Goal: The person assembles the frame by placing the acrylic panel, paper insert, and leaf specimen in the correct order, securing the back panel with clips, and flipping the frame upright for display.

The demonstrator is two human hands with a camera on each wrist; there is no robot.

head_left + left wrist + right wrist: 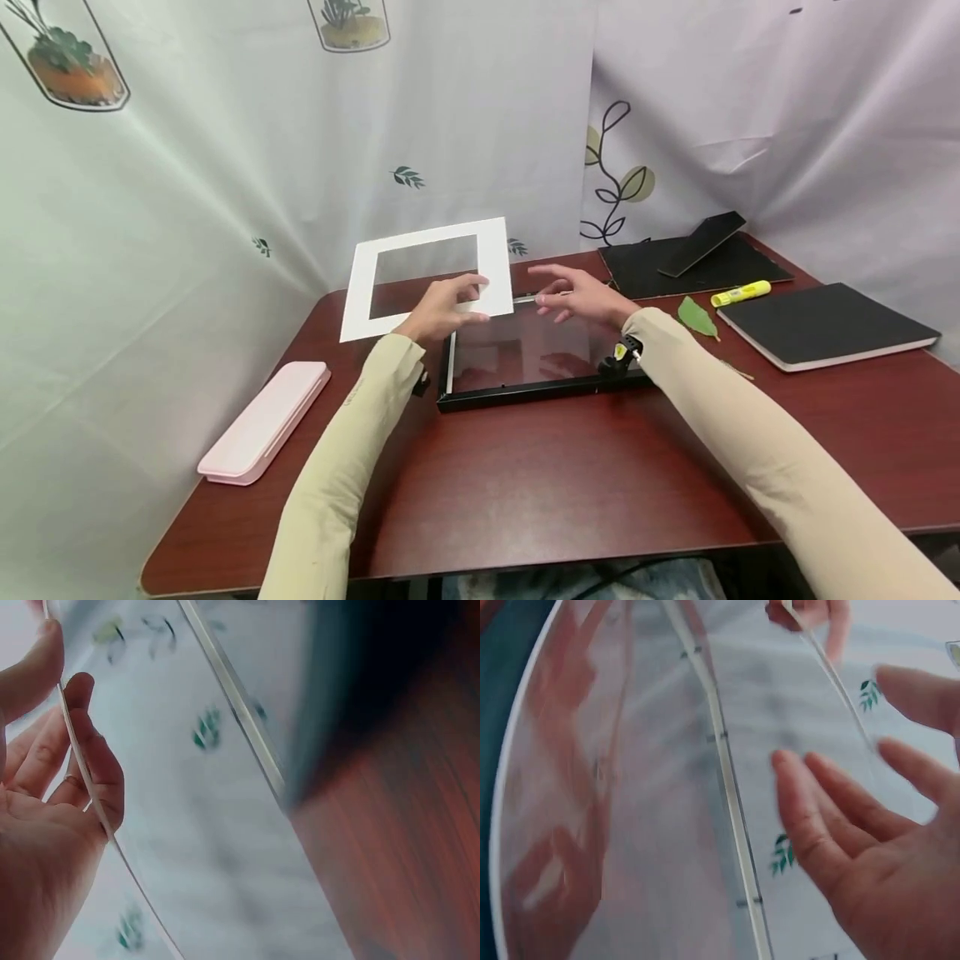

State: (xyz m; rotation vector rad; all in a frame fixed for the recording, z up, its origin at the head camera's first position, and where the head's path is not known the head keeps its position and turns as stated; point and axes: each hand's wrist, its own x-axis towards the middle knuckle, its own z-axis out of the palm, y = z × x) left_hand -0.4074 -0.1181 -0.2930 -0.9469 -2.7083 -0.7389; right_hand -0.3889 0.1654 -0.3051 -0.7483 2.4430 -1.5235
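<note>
A white picture mat (495,262) with a rectangular window is raised over the table, tilted in the head view. My left hand (441,308) pinches its right part, and in the left wrist view the mat's thin edge (84,769) runs between thumb and fingers. Below lies a black picture frame (525,392) holding a clear, reflective pane (510,354). My right hand (583,296) hovers above the frame's far side with fingers spread and nothing held. The right wrist view shows its loose fingers beside the frame's inner edge (735,814).
A pink case (266,417) lies at the left. Toward the back right is a black backing board (645,258) with its stand leg (703,243) raised. A green leaf (697,317), a yellow marker-like stick (741,293) and a black notebook (828,321) lie right of the frame.
</note>
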